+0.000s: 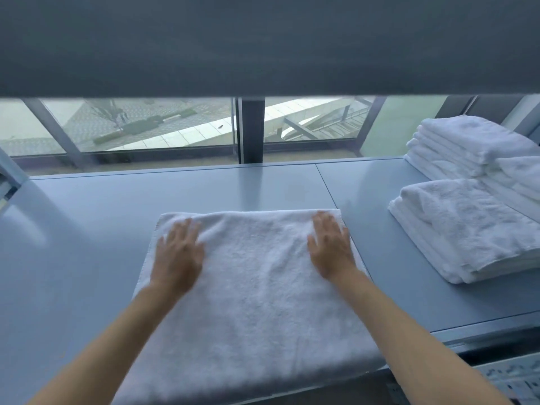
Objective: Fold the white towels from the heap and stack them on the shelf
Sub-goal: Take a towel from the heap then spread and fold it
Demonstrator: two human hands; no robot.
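Left hand (177, 252) and right hand (331, 248), fingers straight and spread, pressing flat on white terry towel (251, 287) at frame centre; gripping nothing

Hands: two, left hand (178, 254) and right hand (331, 248). Spread towel (254, 287): one. Folded stacks: three, namely near stack (467, 229), far stack (464, 141) and edge stack (523, 176), cut by the right border. Layers per stack too soft to count. Shelf (87, 258): one, in two panels. Blind (263, 39): one.
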